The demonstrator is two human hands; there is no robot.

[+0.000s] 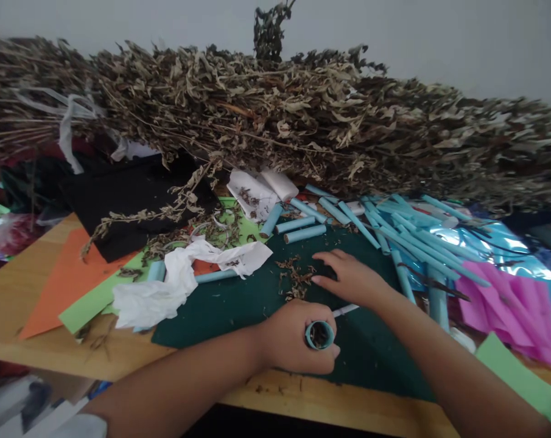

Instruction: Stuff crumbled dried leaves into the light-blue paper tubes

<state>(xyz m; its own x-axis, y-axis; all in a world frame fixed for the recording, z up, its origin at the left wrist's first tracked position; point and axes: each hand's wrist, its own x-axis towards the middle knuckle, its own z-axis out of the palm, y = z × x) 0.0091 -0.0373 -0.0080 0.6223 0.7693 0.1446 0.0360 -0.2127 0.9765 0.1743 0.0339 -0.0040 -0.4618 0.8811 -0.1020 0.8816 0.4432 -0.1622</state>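
Note:
My left hand is wrapped round a blue paper tube near the table's front edge. The tube's open end faces up toward me, and dark dried bits show inside it. Just beyond, my right hand reaches over a small pile of dried leaves, its fingers spread apart with nothing visible between them. The pile lies on a dark green sheet. A thin white strip sticks out beside my left fist; whether it touches the hand I cannot tell.
Bundles of dried leafy stems line the back. Several blue paper tubes lie beyond my right hand. Crumpled white tissue, orange paper and a black sheet are on the left. Pink paper lies right.

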